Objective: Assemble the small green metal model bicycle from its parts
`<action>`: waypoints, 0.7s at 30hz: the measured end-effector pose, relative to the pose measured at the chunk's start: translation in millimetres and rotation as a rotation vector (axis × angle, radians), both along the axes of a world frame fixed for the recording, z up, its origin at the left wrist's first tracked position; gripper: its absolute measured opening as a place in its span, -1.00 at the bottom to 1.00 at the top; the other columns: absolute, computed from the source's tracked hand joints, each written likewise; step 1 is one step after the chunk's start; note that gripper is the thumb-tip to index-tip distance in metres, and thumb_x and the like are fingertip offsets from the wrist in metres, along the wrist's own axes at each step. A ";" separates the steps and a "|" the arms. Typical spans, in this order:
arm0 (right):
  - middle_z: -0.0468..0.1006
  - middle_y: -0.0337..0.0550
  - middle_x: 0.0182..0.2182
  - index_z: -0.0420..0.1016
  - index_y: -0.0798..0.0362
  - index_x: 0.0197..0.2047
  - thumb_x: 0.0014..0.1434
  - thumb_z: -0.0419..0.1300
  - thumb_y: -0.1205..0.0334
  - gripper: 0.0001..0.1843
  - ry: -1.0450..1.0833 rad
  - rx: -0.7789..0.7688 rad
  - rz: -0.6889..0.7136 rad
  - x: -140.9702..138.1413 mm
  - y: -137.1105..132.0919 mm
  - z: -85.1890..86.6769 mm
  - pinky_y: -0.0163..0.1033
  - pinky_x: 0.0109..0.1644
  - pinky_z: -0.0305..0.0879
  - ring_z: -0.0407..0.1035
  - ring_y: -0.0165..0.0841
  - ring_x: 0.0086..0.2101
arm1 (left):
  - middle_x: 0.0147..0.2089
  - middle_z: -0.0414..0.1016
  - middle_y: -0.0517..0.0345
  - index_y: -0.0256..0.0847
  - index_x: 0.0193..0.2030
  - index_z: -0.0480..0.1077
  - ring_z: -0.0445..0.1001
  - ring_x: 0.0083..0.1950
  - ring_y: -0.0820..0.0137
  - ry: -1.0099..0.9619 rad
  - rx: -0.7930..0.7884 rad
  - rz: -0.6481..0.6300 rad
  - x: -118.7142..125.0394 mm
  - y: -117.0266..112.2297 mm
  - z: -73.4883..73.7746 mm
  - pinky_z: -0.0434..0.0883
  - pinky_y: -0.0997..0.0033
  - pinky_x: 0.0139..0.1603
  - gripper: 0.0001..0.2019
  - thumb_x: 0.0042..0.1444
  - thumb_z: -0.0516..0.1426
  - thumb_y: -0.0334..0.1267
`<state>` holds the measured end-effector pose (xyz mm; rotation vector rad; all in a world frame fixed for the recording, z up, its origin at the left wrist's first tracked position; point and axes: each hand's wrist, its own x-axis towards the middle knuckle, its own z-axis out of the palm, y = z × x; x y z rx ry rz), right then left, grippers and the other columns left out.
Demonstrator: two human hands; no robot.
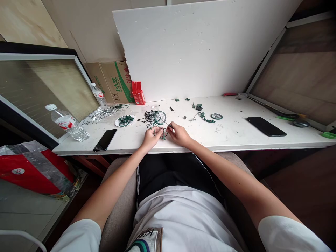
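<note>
Low over the front edge of the white table [181,145], my left hand [152,137] is closed around a small green model bicycle [160,118], whose spoked wheel points away from me. My right hand [179,134] is beside it, thumb and fingers pinched at the bicycle's right side. A thin dark piece shows at those fingertips; what it is, I cannot make out. Just behind the hands lie black model bicycle parts [149,116], partly overlapped by the green wheel. Fingers cover much of the bicycle's frame.
A white plate [116,122] holding green parts and a black phone [105,139] lie left, near water bottles [76,130]. To the right are a loose wheel [216,116], several small green pieces [202,114] and another black phone [266,126]. A red box [138,93] stands behind.
</note>
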<state>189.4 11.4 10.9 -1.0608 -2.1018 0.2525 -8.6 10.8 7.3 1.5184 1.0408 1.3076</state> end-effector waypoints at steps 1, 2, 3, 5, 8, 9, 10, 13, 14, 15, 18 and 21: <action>0.55 -0.15 -0.29 0.19 -0.05 -0.18 0.47 0.00 0.09 -0.83 -0.006 0.001 -0.010 -0.1 0.0 0.1 -0.23 -0.26 0.14 0.34 -0.31 -0.40 | -0.32 0.65 -0.04 -0.28 -0.21 0.55 0.62 -0.30 0.26 0.008 -0.005 -0.011 0.5 -1.4 1.1 0.57 0.32 -0.31 -0.64 0.12 0.36 0.02; 0.55 -0.14 -0.29 0.19 -0.05 -0.18 0.47 0.00 0.09 -0.83 -0.012 0.004 -0.017 -0.2 -0.1 0.3 -0.23 -0.26 0.13 0.34 -0.31 -0.40 | -0.32 0.65 -0.04 -0.28 -0.22 0.55 0.61 -0.30 0.26 0.015 -0.008 -0.016 0.9 -2.7 2.0 0.57 0.32 -0.31 -0.65 0.12 0.35 0.02; 0.55 -0.14 -0.29 0.19 -0.05 -0.18 0.47 0.00 0.09 -0.83 -0.017 0.009 -0.022 -0.4 -0.4 0.6 -0.23 -0.26 0.13 0.35 -0.30 -0.39 | -0.32 0.65 -0.05 -0.29 -0.22 0.56 0.61 -0.31 0.26 0.023 -0.010 -0.018 1.1 -3.6 2.9 0.58 0.31 -0.31 -0.65 0.13 0.35 0.02; 0.55 -0.13 -0.28 0.19 -0.05 -0.18 0.47 -0.01 0.09 -0.83 -0.020 0.018 -0.032 -0.6 -1.0 1.1 -0.23 -0.27 0.12 0.35 -0.29 -0.39 | -0.31 0.66 -0.05 -0.29 -0.24 0.58 0.61 -0.32 0.27 0.040 -0.011 -0.021 1.0 -4.5 3.8 0.59 0.31 -0.31 -0.65 0.15 0.34 0.02; 0.56 -0.12 -0.27 0.19 -0.05 -0.18 0.47 -0.01 0.10 -0.84 -0.017 0.017 -0.038 -0.6 -1.2 1.4 -0.23 -0.27 0.12 0.37 -0.28 -0.37 | -0.33 0.65 -0.04 -0.29 -0.26 0.60 0.61 -0.33 0.27 0.060 -0.002 -0.029 0.3 -4.0 3.5 0.59 0.31 -0.30 -0.65 0.17 0.32 0.03; 0.56 -0.12 -0.27 0.19 -0.05 -0.17 0.47 -0.01 0.10 -0.84 -0.020 0.013 -0.041 -0.6 -1.1 1.3 -0.23 -0.27 0.13 0.38 -0.28 -0.36 | -0.34 0.65 -0.03 -0.28 -0.28 0.60 0.60 -0.33 0.27 0.065 0.003 -0.031 0.1 -3.7 3.1 0.59 0.31 -0.30 -0.65 0.17 0.31 0.03; 0.56 -0.11 -0.27 0.20 -0.05 -0.17 0.47 -0.01 0.10 -0.84 -0.026 0.012 -0.046 -0.6 -1.0 1.3 -0.22 -0.26 0.13 0.38 -0.27 -0.35 | -0.35 0.64 -0.02 -0.28 -0.29 0.60 0.60 -0.34 0.27 0.069 0.007 -0.032 -0.1 -3.4 2.6 0.59 0.31 -0.30 -0.65 0.17 0.31 0.03; 0.55 -0.11 -0.29 0.22 -0.05 -0.17 0.48 -0.02 0.07 -0.82 -0.046 0.021 -0.063 -1.1 -1.2 2.0 -0.22 -0.26 0.13 0.38 -0.26 -0.35 | -0.36 0.64 -0.01 -0.27 -0.30 0.61 0.61 -0.34 0.27 0.079 0.021 -0.035 -1.0 -2.4 0.9 0.59 0.31 -0.29 -0.65 0.17 0.31 0.04; 0.55 -0.11 -0.29 0.22 -0.05 -0.17 0.49 -0.02 0.06 -0.80 -0.050 0.024 -0.067 -1.3 -1.8 2.6 -0.22 -0.26 0.14 0.38 -0.26 -0.35 | -0.36 0.64 -0.01 -0.27 -0.30 0.61 0.61 -0.33 0.26 0.083 0.027 -0.036 -1.3 -1.9 0.3 0.59 0.31 -0.29 -0.64 0.18 0.31 0.05; 0.55 -0.11 -0.29 0.23 -0.04 -0.17 0.49 -0.01 0.03 -0.78 -0.051 0.023 -0.073 -1.6 -2.6 3.5 -0.22 -0.25 0.14 0.38 -0.26 -0.34 | -0.35 0.65 -0.01 -0.27 -0.29 0.61 0.61 -0.32 0.27 0.089 0.033 -0.038 -1.7 -1.5 -0.2 0.59 0.31 -0.28 -0.64 0.18 0.30 0.06; 0.56 -0.11 -0.27 0.27 -0.04 -0.16 0.53 -0.07 -0.05 -0.68 -0.029 -0.007 -0.088 -1.8 -6.2 7.5 -0.21 -0.22 0.18 0.41 -0.24 -0.30 | -0.35 0.65 -0.01 -0.27 -0.28 0.61 0.62 -0.30 0.27 0.103 0.048 -0.054 -2.7 -0.1 -1.1 0.60 0.32 -0.24 -0.61 0.20 0.29 0.09; 0.60 -0.07 -0.23 0.32 -0.02 -0.15 0.59 -0.25 -0.03 -0.56 0.032 -0.042 -0.070 -1.2 -8.5 11.6 -0.19 -0.14 0.24 0.45 -0.24 -0.24 | -0.33 0.66 -0.02 -0.27 -0.26 0.61 0.62 -0.29 0.26 0.091 0.031 -0.057 -2.8 0.5 -0.9 0.59 0.32 -0.26 -0.59 0.19 0.29 0.11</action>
